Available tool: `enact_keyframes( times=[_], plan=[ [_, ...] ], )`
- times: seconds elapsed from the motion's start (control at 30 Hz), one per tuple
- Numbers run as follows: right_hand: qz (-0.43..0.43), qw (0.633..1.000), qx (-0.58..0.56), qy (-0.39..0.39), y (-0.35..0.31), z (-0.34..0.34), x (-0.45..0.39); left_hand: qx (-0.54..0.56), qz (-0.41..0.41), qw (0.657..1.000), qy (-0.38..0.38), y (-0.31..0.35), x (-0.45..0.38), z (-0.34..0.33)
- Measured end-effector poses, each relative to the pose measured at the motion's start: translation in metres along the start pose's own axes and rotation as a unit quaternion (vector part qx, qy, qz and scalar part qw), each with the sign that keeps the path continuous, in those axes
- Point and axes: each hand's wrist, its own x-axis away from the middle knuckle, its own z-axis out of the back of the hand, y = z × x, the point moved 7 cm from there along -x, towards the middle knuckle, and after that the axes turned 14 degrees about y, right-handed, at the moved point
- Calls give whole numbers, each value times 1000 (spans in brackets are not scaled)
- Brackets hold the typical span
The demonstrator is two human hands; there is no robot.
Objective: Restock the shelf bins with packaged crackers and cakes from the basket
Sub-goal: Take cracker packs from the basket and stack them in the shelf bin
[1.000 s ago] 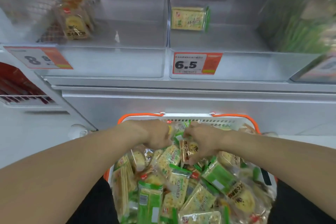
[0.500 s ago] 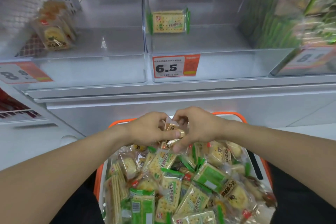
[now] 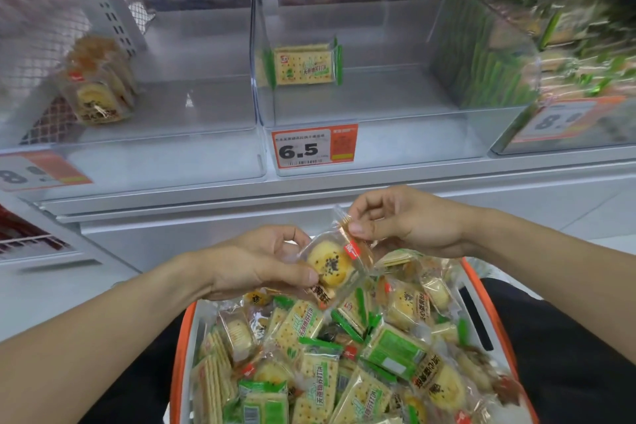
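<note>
I held one wrapped cake (image 3: 329,263) above the basket (image 3: 179,351) with both hands. My left hand (image 3: 260,260) gripped the lower end of its clear wrapper, thumb on top and fingers curled underneath. My right hand (image 3: 401,220) pinched the crimped upper edge of the same wrapper between thumb and forefinger. The cake was round and yellow with a dark sprinkle in the middle, and it hung just over the heap of cracker packs (image 3: 311,380) and other cakes that filled the basket. On the shelf in front of me the left bin (image 3: 192,148) had a few cakes (image 3: 98,93) leaning at its left side. The middle bin (image 3: 406,144) held a single green-edged cracker pack (image 3: 304,65) standing near its back, with a 6.5 price tag (image 3: 314,147) on the front. The right bin (image 3: 564,134) was blurred, stacked with green packs.
</note>
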Motion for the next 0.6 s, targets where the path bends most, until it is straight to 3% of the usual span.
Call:
enact_keyframes(
  times=[0.13, 0.33, 0.4, 0.53, 0.6],
  plan=[
    [20, 998, -26, 52, -10, 4, 1, -66, -48, 996, -36, 10, 3, -14],
    [37, 988, 26, 150, -15, 16, -1, -23, -67, 997, 9, 19, 0, -18],
    [19, 991, 15, 135, -16, 18, 0, -1, -71, 997, 18, 18, 1, -15],
    [27, 998, 40, 32, -19, 6, 6, 55, -78, 995, 38, 19, 8, -4],
    [48, 998, 19, 39, -26, 3, 7, 54, -90, 993, 47, 21, 13, 2]
  ],
)
